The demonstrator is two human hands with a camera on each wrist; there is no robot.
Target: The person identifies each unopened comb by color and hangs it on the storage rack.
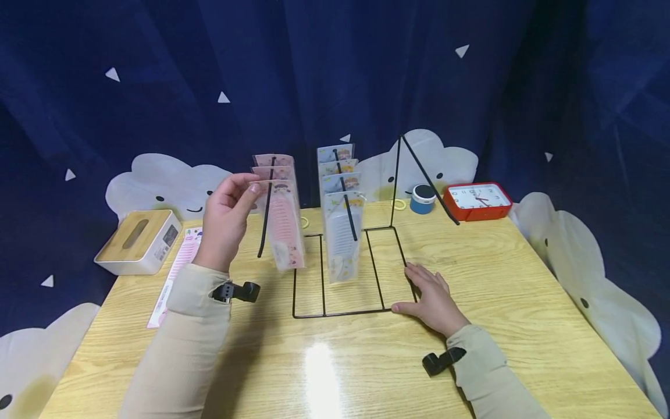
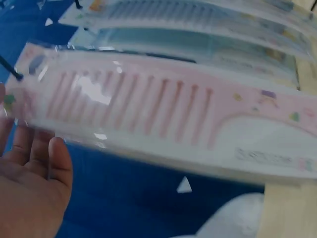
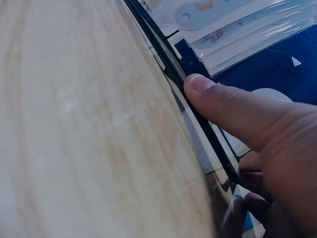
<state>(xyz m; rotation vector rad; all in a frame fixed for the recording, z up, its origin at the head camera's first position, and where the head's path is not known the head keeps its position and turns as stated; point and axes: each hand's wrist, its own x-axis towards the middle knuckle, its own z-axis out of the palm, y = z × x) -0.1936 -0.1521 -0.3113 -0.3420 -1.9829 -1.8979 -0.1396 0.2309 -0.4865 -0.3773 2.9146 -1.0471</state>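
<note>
My left hand (image 1: 226, 218) pinches the top corner of the front pink comb pack (image 1: 285, 224), a clear sleeve with a pink comb inside. This pack hangs on the left arm of a black wire rack (image 1: 345, 314), in front of more pink packs. In the left wrist view the comb (image 2: 148, 99) lies across the picture, with the fingers at its hole end. On the middle arm hang several blue comb packs (image 1: 344, 244). My right hand (image 1: 431, 297) holds the rack's base at its front right corner, with the thumb (image 3: 218, 96) on the front wire.
A tissue box (image 1: 136, 238) with a wooden lid stands at the left, beside another pink comb pack (image 1: 175, 276) lying flat. Behind on the right are a blue round jar-like object (image 1: 422, 201) and a red clock (image 1: 478, 201). The rack's right arm (image 1: 429, 177) juts forward bare.
</note>
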